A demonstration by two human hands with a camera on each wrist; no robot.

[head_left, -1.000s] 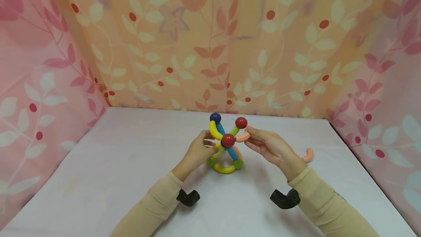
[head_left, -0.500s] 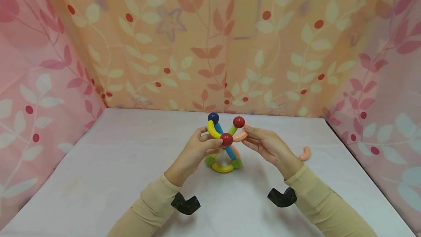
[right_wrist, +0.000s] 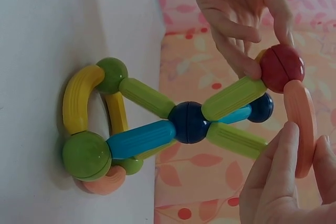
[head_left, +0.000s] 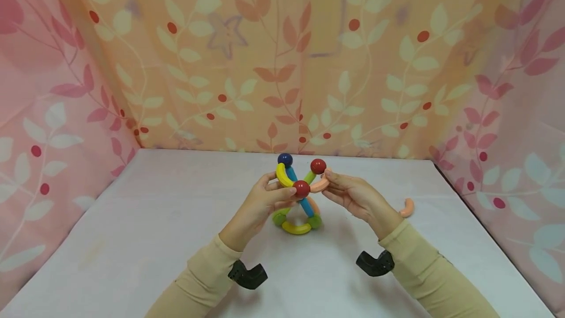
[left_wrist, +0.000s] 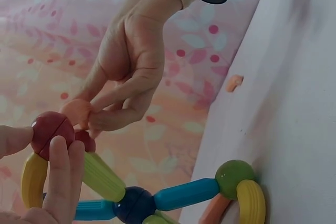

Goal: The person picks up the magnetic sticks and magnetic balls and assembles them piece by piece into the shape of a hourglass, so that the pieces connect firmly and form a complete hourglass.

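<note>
A toy frame of coloured sticks and balls stands upright on the table, its green ball (head_left: pixel 314 222) and lower yellow curved stick (head_left: pixel 296 228) at the base. At its centre is a dark blue ball (right_wrist: pixel 190 122). My left hand (head_left: pixel 256 206) pinches the near red ball (head_left: pixel 301 189) between thumb and fingers. One end of a peach curved stick (right_wrist: pixel 300 119) meets that ball; my right hand (head_left: pixel 361 199) pinches the stick near its other end. Another red ball (head_left: pixel 318 166) tops the far arm, and an upper yellow curved stick (head_left: pixel 282 175) runs towards a top blue ball (head_left: pixel 285 160).
A loose peach curved stick (head_left: pixel 408 207) lies on the white table (head_left: pixel 176 200) to the right, beside my right wrist. Black wrist mounts (head_left: pixel 248 275) hang under both forearms. Patterned curtains (head_left: pixel 212 77) close in the back and sides.
My left hand has shifted from behind the near red ball to pinching it, its thumb now on the front. The right hand keeps its hold on the peach stick.
</note>
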